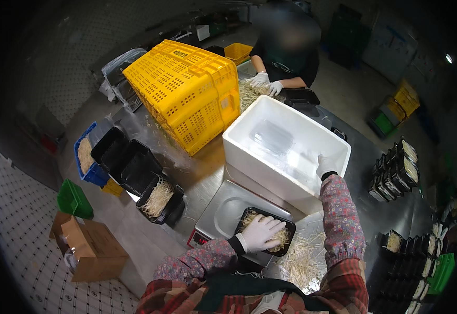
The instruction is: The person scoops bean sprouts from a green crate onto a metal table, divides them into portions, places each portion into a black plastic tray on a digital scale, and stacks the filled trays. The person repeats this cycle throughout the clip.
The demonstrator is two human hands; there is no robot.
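My left hand, in a white glove, lies palm down over bean sprouts in a black plastic tray. That tray sits on the steel platform of a digital scale with a lit red display. My right hand, also gloved, reaches over the rim into a white foam box, near its right end. Clear plastic lids lie on the bottom of the box. Its fingers are partly hidden, and whether they grip a lid is unclear. Loose sprouts are heaped beside the scale.
A yellow perforated crate stands tilted behind the scale. Black trays, one filled with sprouts, are at left. Stacks of filled trays stand at right. Across the steel table, a person's gloved hands touch sprouts.
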